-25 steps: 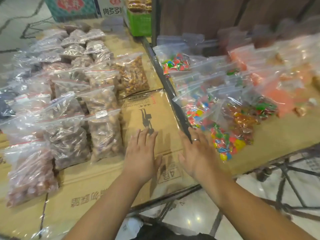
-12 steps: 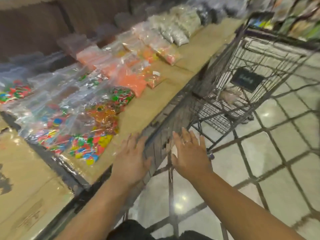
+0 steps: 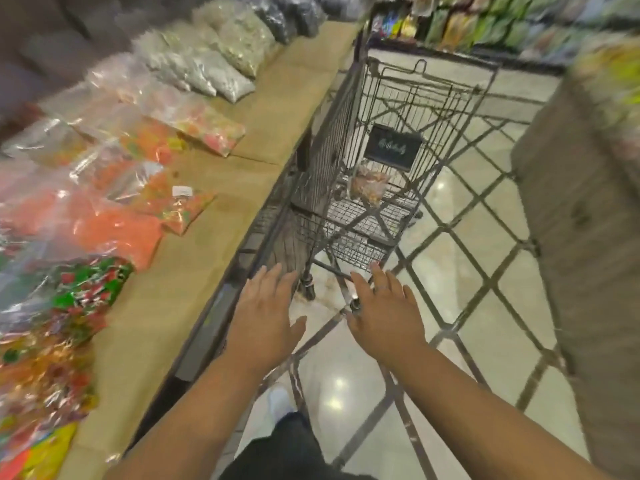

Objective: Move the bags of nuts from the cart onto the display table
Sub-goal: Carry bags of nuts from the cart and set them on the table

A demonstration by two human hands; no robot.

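Head view, the only one supplied.

**Change.** A second ago both hands hover over a cardboard-covered desk, beside rows of nut bags already laid out. Those rows are now out of frame. I now face the cart [image 3: 334, 133], which is parked against the edge of the desk [image 3: 214, 237]. The left hand [image 3: 266, 306] and right hand [image 3: 384, 313] are stretched toward the cart's near end. Each grip is apart, fingers straight and spread, holding nothing, as in the earlier frames. The right hand is near the cart's near end; motion blur hides whether it touches the frame.

**Task item.** I see one bag of nuts [image 3: 369, 183], low in the cart basket under a dark plate [image 3: 393, 147]. No other bag shows in the basket.

**Judgement.** One placement looks finished and the return for the next bag is under way. Little seems left to move.

**Surface.** The desk is covered in brown cardboard. Bright sweet bags [image 3: 114, 226] fill its near and middle stretch, and pale bags [image 3: 221, 64] lie farther along. A bare strip runs along the cart side.

**Room.** The floor [image 3: 485, 306] is glossy tile with dark diagonal lines. A shelf [image 3: 485, 22] of coloured packets stands behind the cart. A blurred cardboard-clad stand [image 3: 588, 237] is on the right.
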